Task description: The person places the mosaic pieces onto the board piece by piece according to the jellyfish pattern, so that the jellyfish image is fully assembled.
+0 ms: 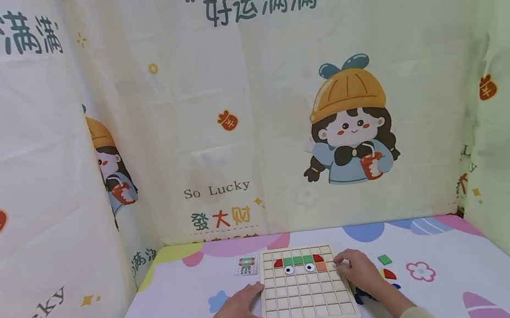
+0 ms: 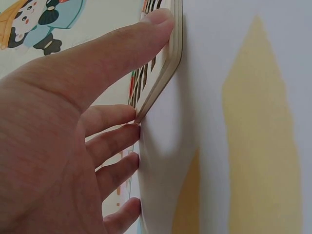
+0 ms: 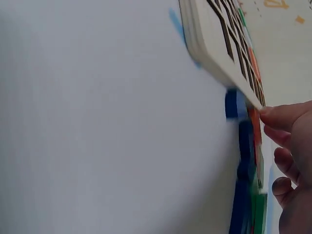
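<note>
A wooden grid board lies on the table. Near its top sit red corner pieces, green pieces, two round eye pieces and an orange square. My left hand is spread along the board's left side. In the left wrist view its thumb lies on the board's rim, with the other fingers fairly straight. At the right edge is my right hand, its thumb tip touching the rim and the other fingers bent. Whether it pinches anything is hidden.
A small pattern card lies left of the board's top. Right of the board are a green square, a red piece and dark blue pieces, partly behind the right arm. Printed cloth walls enclose the table.
</note>
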{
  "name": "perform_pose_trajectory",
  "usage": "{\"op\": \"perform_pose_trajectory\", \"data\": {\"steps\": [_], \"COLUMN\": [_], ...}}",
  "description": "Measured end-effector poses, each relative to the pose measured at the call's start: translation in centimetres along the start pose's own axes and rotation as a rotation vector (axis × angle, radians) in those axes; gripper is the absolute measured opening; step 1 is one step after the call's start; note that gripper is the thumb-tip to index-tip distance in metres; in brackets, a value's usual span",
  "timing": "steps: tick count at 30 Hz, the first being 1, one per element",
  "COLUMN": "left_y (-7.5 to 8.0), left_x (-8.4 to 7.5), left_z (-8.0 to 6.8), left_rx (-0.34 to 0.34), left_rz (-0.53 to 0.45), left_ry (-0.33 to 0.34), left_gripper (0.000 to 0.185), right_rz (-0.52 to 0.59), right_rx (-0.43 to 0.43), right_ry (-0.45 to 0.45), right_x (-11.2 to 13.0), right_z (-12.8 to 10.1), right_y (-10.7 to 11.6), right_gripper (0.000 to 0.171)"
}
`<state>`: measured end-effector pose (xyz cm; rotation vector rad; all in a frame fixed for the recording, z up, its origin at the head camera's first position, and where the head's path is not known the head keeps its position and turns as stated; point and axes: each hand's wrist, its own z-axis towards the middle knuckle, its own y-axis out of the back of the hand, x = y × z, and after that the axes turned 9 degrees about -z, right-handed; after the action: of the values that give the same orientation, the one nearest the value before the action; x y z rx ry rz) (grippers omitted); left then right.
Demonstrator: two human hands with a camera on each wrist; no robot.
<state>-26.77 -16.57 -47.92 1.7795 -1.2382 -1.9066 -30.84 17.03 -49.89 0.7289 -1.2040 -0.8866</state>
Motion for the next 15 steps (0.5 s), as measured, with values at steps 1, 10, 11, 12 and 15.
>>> {"op": "perform_pose_trajectory", "data": {"steps": [1,10,11,12,15], "left_y": [0.0,0.0,0.0,0.0,0.0], "left_x": [0.0,-0.1,-0.1,-0.1,-0.1], "left_z": [-0.1,-0.3,-0.3,-0.3,-0.3], "left_rx": [-0.001,-0.007,-0.008,-0.009,-0.011], "left_rz": [0.004,0.006,0.006,0.004,0.005], "left_ry": [-0.002,-0.002,-0.007,-0.008,-0.013], "left_gripper": [0.09,0.09,0.09,0.09,0.091], "right_rz": [0.0,-0.048,-0.047,-0.045,-0.048], "right_rx": [0.007,0.036,0.054,0.074,0.11], "right_ry": [-0.013,0.043,0.053,0.06,0.061], "right_x": [-0.5,-3.0,-3.0,-2.9,-2.7], "right_z": [-0.1,-0.8,-0.9,-1.0,-1.2], "right_y": [0.2,1.8,1.9,2.0,2.1], "right_gripper": [0.013,0.015,0.016,0.016,0.016]}}
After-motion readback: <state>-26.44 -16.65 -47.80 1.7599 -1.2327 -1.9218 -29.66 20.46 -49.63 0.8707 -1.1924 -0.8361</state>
